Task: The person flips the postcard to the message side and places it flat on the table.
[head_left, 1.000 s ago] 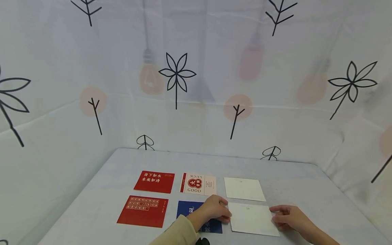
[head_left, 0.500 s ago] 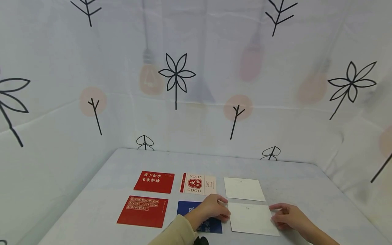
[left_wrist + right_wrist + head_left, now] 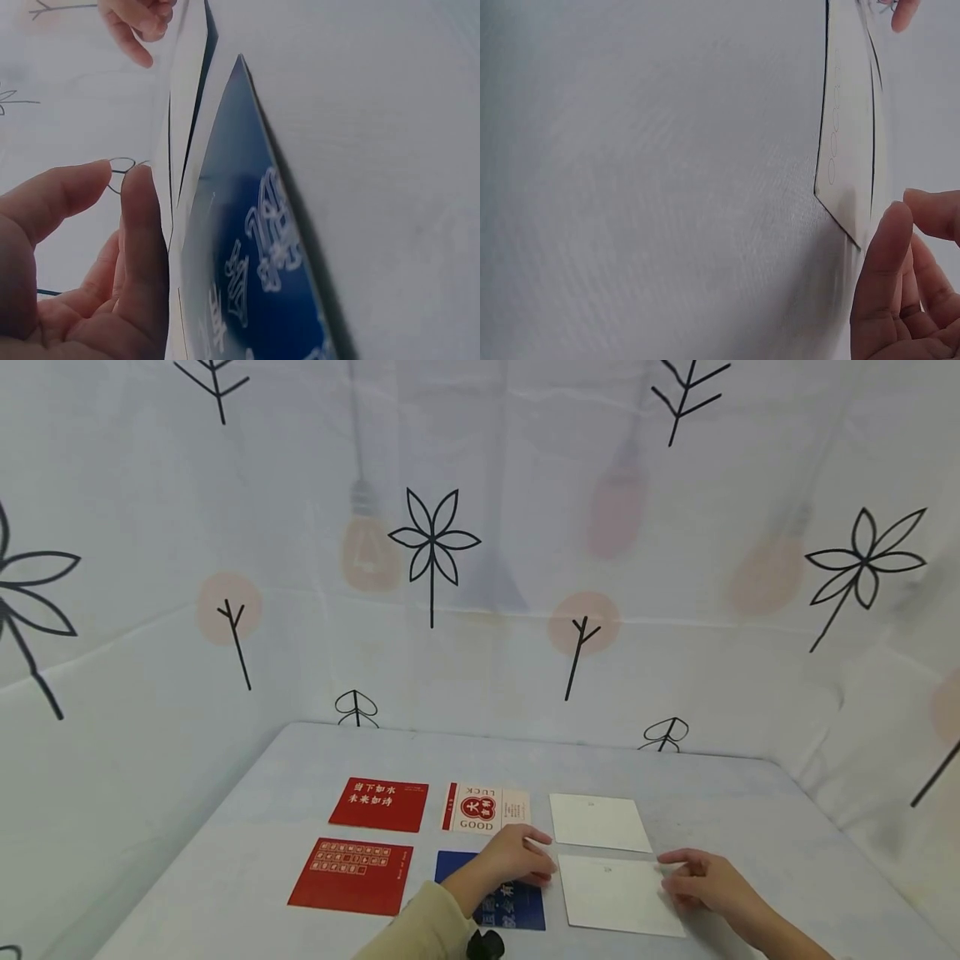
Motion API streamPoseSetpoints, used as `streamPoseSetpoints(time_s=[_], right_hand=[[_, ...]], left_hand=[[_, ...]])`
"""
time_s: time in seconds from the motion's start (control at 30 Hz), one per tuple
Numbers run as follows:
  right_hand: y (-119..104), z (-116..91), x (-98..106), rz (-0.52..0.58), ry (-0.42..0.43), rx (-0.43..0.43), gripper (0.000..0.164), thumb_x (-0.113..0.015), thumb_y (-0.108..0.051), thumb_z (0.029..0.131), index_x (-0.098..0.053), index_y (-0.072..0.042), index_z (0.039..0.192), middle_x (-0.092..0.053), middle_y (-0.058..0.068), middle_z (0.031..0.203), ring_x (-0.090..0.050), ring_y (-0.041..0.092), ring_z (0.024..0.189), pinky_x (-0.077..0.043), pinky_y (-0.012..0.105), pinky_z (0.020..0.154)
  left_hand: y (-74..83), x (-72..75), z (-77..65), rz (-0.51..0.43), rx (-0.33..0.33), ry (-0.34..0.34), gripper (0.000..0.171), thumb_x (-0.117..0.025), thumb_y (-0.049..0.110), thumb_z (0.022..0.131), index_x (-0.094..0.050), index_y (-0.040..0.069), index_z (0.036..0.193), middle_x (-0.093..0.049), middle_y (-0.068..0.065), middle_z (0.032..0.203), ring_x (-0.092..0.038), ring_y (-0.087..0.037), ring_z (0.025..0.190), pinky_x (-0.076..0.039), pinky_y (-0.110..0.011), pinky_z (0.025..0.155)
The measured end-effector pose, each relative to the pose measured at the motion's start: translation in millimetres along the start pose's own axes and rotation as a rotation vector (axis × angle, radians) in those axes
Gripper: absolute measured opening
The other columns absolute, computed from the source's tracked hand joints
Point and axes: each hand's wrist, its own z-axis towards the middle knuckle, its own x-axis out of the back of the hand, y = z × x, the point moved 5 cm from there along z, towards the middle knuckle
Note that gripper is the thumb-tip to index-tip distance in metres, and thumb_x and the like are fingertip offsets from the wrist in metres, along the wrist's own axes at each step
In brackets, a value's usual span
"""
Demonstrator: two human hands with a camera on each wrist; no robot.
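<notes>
My left hand (image 3: 510,858) hovers over the blue card with white writing (image 3: 517,906), at the near left of a plain white card (image 3: 621,896). In the left wrist view a small gap shows between its thumb and forefinger, with nothing held; the blue card (image 3: 247,255) lies beside it. At the white card's right edge is my right hand (image 3: 708,885), fingers loosely bent. The right wrist view shows that hand (image 3: 900,292) just off the corner of the white card (image 3: 847,150), its fingertips holding nothing. Part of the blue card is hidden by my left hand.
Behind lie another white card (image 3: 598,822), a cream "GOOD LUCK" card (image 3: 487,808) and a red card (image 3: 378,806). A second red card (image 3: 351,877) is at the near left. The pale table (image 3: 187,877) meets a patterned cloth backdrop (image 3: 480,677).
My left hand has lifted slightly and drawn left, off the near white card's edge. The right hand has risen a little away from its right edge. The cards stay put.
</notes>
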Motion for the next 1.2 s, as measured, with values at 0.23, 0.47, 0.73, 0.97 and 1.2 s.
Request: streamPoseSetpoints(time_s=[0.23, 0.47, 0.73, 0.97, 1.2], right_hand=[[-3.7, -0.2, -2.0, 0.007, 0.010, 0.021, 0.040, -0.071, -0.006, 0.077, -0.057, 0.007, 0.113, -0.055, 0.004, 0.076, -0.054, 0.018, 0.067, -0.048, 0.031, 0.060], [-9.7, 0.1, -6.8, 0.026, 0.003, 0.041, 0.040, -0.071, -0.006, 0.077, -0.058, 0.006, 0.113, -0.056, 0.004, 0.076, -0.055, 0.018, 0.067, -0.048, 0.030, 0.060], [-19.5, -1.3, -12.9, 0.005, -0.013, 0.109, 0.039, -0.070, -0.007, 0.078, -0.058, 0.006, 0.113, -0.056, 0.005, 0.075, -0.055, 0.019, 0.067, -0.048, 0.029, 0.059], [-26.2, 3.1, -22.0, 0.016, 0.008, 0.089, 0.038, -0.071, -0.006, 0.077, -0.059, 0.005, 0.112, -0.057, 0.005, 0.077, -0.056, 0.018, 0.068, -0.050, 0.030, 0.062], [-32.1, 5.3, -30.1, 0.047, 0.000, 0.137, 0.038, -0.071, -0.005, 0.077, -0.059, 0.006, 0.111, -0.057, 0.005, 0.076, -0.056, 0.018, 0.066, -0.051, 0.030, 0.060]], left_hand=[[0.7, 5.9, -2.4, 0.019, -0.015, 0.016, 0.032, -0.071, 0.002, 0.079, -0.061, 0.000, 0.110, -0.062, -0.005, 0.080, -0.065, -0.018, 0.067, -0.055, -0.030, 0.062], [-2.4, 10.4, -2.9, 0.005, -0.032, 0.020, 0.034, -0.071, 0.001, 0.079, -0.060, -0.002, 0.111, -0.062, -0.006, 0.080, -0.066, -0.020, 0.067, -0.055, -0.031, 0.061], [-1.0, 17.9, -6.1, 0.022, -0.046, 0.024, 0.035, -0.071, 0.002, 0.079, -0.060, -0.002, 0.111, -0.062, -0.006, 0.081, -0.065, -0.019, 0.067, -0.055, -0.031, 0.062], [-2.4, 22.3, -5.4, 0.025, -0.047, 0.025, 0.036, -0.071, 0.002, 0.078, -0.059, -0.003, 0.112, -0.062, -0.006, 0.082, -0.065, -0.019, 0.068, -0.055, -0.031, 0.062], [-5.0, 28.0, -3.6, 0.025, -0.044, 0.044, 0.035, -0.071, 0.003, 0.079, -0.059, -0.002, 0.112, -0.062, -0.007, 0.083, -0.065, -0.020, 0.069, -0.055, -0.032, 0.063]])
